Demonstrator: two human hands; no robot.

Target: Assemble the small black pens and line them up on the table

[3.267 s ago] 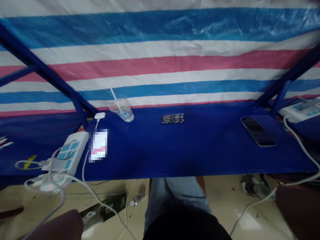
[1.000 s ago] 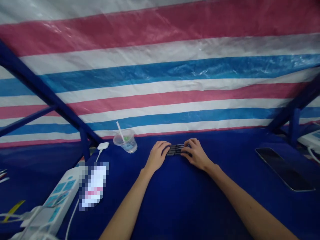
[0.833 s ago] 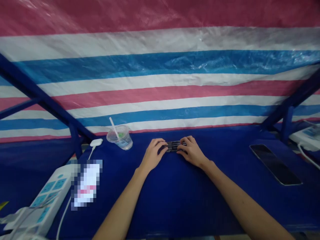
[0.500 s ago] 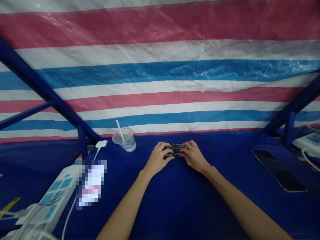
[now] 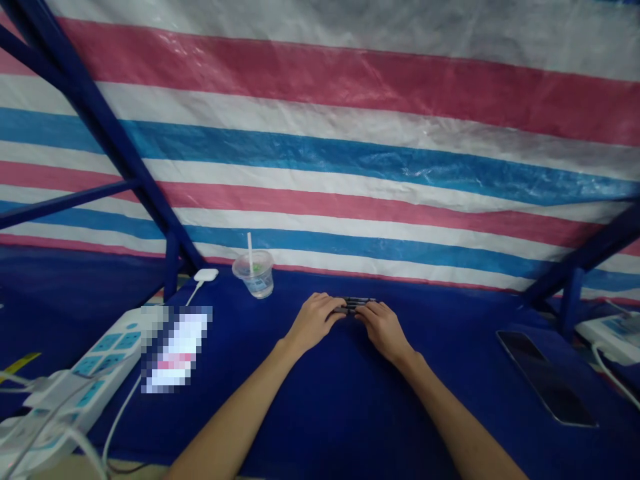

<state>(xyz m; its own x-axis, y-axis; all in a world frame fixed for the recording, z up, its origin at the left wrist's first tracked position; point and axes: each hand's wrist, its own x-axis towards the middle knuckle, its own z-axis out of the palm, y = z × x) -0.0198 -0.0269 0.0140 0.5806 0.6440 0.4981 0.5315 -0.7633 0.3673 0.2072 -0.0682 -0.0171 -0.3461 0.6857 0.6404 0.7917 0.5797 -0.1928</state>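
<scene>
Several slim dark pens (image 5: 356,302) lie side by side on the blue tabletop, pointing left to right. My left hand (image 5: 316,317) curls its fingers over their left ends, with the thumb at the nearest pen. At the right, my right hand (image 5: 381,327) has bent fingers on the nearer pens. The right tips of the farther pens stick out past those fingers. Parts of the pens are hidden under both hands.
A clear plastic cup (image 5: 255,275) with a straw stands back left, near a white charger (image 5: 206,275). On the left are a power strip (image 5: 107,353) and a blurred bright phone (image 5: 177,350). A dark phone (image 5: 546,377) lies right. Behind hangs a striped sheet (image 5: 350,200) between blue bars.
The head view has tilted. My right hand has shifted nearer to me along the pens, uncovering the right tips of the farther ones. My left hand stays at the left ends.
</scene>
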